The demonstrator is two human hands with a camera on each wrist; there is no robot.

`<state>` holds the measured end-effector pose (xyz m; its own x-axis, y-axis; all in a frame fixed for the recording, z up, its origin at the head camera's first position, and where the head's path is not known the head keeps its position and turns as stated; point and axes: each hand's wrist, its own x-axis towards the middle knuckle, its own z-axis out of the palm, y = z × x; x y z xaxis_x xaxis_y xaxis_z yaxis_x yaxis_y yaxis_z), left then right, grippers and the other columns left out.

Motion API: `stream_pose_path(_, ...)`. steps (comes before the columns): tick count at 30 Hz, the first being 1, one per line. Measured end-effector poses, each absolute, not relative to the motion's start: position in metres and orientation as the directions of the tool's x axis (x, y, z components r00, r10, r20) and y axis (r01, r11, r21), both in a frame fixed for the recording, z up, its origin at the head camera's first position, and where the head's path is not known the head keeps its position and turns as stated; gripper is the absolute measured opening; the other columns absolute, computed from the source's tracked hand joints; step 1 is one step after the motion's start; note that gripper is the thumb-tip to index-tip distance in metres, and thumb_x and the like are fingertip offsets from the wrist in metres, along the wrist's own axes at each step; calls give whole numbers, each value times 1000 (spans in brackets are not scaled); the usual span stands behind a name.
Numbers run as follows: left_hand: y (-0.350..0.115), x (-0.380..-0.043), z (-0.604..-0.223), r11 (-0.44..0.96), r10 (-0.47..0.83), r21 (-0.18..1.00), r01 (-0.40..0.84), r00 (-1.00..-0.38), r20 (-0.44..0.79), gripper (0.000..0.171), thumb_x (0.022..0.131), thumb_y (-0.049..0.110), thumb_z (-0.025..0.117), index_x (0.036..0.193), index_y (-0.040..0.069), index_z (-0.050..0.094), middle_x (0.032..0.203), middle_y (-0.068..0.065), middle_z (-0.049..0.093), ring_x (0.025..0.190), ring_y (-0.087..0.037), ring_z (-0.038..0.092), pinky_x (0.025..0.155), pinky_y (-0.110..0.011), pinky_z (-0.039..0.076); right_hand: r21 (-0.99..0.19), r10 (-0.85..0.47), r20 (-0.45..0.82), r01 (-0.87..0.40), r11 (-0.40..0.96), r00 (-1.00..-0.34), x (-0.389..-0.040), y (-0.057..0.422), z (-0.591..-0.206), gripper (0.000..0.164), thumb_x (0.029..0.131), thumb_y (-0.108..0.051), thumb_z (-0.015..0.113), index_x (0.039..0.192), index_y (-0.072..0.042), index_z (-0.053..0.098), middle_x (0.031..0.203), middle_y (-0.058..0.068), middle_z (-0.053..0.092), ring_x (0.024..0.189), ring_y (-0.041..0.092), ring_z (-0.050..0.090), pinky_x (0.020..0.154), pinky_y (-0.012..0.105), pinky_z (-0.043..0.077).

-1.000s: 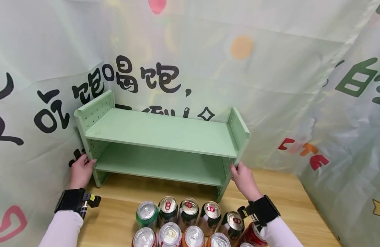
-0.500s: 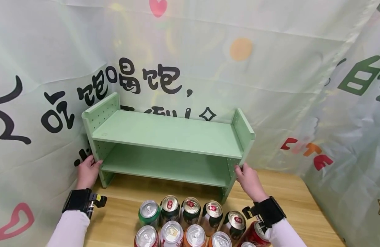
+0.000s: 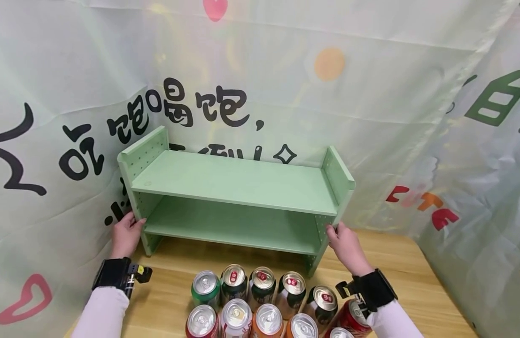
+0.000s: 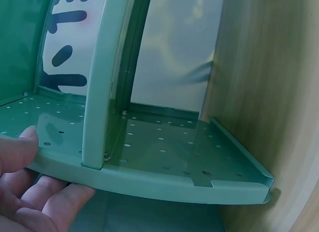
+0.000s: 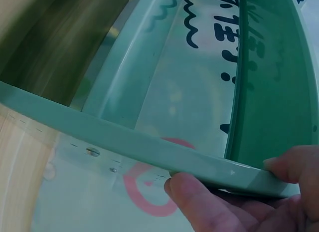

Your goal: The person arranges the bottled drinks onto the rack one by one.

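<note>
A pale green two-tier shelf rack [image 3: 238, 180] with perforated side panels stands on the wooden table against the fabric backdrop. My left hand [image 3: 126, 234] grips the front edge of its left panel, near the lower tier. In the left wrist view the thumb [image 4: 20, 149] lies on the panel's inner side and the other fingers [image 4: 67, 204] curl beneath its rim. On the opposite side, my right hand [image 3: 348, 246] holds the right panel's front edge at about the same height. The right wrist view has its thumb and fingers [image 5: 199, 199] pinching the rim. Both tiers hold nothing.
Several drink cans stand in rows before the rack, among them a green can [image 3: 205, 288], a dark can [image 3: 261, 287], an orange can [image 3: 267, 321] and a red can [image 3: 353, 319]. Printed fabric [image 3: 285, 94] encloses the back and sides of the table [image 3: 395, 281].
The rack has shifted slightly to the right relative to the cans and backdrop, both hands moving along with it. Their hold on the side panels stays the same.
</note>
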<state>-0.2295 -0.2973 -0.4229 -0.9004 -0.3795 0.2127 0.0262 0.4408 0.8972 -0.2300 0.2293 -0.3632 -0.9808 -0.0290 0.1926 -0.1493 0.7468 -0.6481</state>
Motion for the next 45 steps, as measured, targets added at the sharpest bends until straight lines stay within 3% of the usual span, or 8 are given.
stream_pose_path(5, -295, -230, -424, 461, -380, 887, 13, -900, 211, 49, 100, 15, 44, 143, -5, 32, 140, -30, 40, 129, -42, 40, 104, -51, 38, -640, -23, 184, -138, 756, -983, -229, 232, -363, 31, 101, -28, 36, 100, 0, 49, 81, 13, 59, 73, 20, 57, 62, 28, 45)
stream_pose_path(10, -291, -231, -425, 458, -387, 889, 29, -893, 229, 49, 99, 13, 46, 143, -6, 34, 140, -29, 40, 129, -41, 40, 104, -50, 38, -650, -25, 182, -139, 747, -983, -226, 235, -365, 34, 102, -30, 35, 103, 1, 49, 84, 14, 58, 79, 22, 59, 68, 31, 49)
stream_pose_path(19, -287, -232, -426, 446, -394, 895, 16, -894, 213, 48, 100, 14, 45, 144, -3, 34, 141, -27, 39, 129, -40, 41, 104, -49, 38, -611, -18, 217, -150, 778, -976, -228, 238, -360, 27, 101, -24, 36, 93, 0, 46, 72, 8, 49, 61, 18, 43, 56, 28, 35)
stream_pose_path(27, -278, -230, -430, 476, -392, 877, 55, -880, 268, 39, 99, 10, 46, 134, -6, 44, 136, -29, 46, 125, -40, 46, 101, -49, 40, -609, 1, 226, -140, 781, -974, -225, 243, -362, 30, 102, -28, 34, 92, -2, 46, 68, 6, 43, 58, 17, 39, 54, 27, 32)
stream_pose_path(34, -275, -227, -431, 466, -378, 883, 54, -890, 255, 40, 100, 12, 43, 136, -5, 42, 136, -30, 45, 124, -41, 46, 100, -48, 41, -621, 5, 220, -136, 771, -975, -222, 246, -364, 33, 102, -30, 32, 92, -2, 45, 66, 5, 39, 55, 16, 34, 51, 27, 29)
stream_pose_path(38, -267, -228, -433, 502, -387, 862, 60, -876, 287, 34, 100, 11, 45, 129, -5, 48, 130, -29, 52, 116, -38, 53, 87, -22, 48, -614, 15, 214, -123, 780, -977, -219, 252, -366, 35, 102, -31, 31, 90, -1, 44, 66, 7, 40, 55, 17, 34, 52, 27, 28)
stream_pose_path(41, -265, -231, -434, 529, -390, 846, 70, -865, 315, 30, 99, 10, 47, 124, -5, 51, 125, -28, 56, 109, -35, 57, 70, -4, 36, -609, 26, 217, -114, 785, -976, -219, 254, -366, 36, 102, -32, 31, 88, -2, 43, 67, 7, 42, 55, 18, 35, 52, 27, 29)
stream_pose_path(45, -264, -233, -434, 529, -391, 845, 71, -864, 317, 29, 99, 10, 47, 123, -5, 52, 125, -28, 56, 111, -36, 57, 76, -11, 42, -614, 34, 217, -110, 782, -976, -218, 255, -365, 35, 102, -33, 32, 87, -3, 43, 67, 7, 43, 56, 18, 36, 52, 27, 29)
